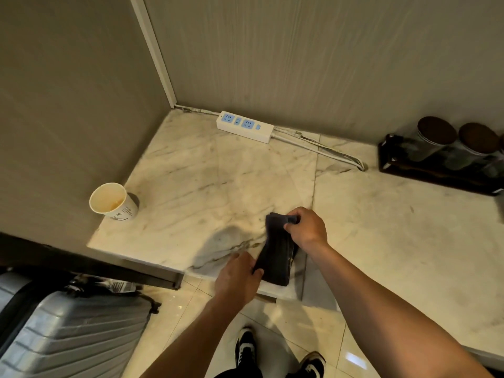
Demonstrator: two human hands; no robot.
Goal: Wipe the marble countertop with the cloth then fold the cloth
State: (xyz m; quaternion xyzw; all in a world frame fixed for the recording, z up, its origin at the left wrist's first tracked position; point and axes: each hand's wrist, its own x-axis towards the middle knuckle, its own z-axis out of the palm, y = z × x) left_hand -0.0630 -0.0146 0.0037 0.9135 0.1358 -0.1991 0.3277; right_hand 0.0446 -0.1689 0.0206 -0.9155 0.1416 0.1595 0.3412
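Cloth (276, 256), dark and already doubled into a narrow strip, is seen stretched along the near edge of the marble countertop (218, 170), its lower end resting at the rim at about 6 o'clock on the slab. Its far end is pinched closed in the right hand (306, 229), lifted toward 12 o'clock; its near end is gripped by the closed fingers of the left hand (237, 276). The folding step appears to be in hand, and a neat result is judged to need the edges matched before the raised end is laid over and pressed flat. A paper cup (113, 201) is set at 9 o'clock by the wall, well apart; a power strip (244, 126) lies at 12 o'clock.
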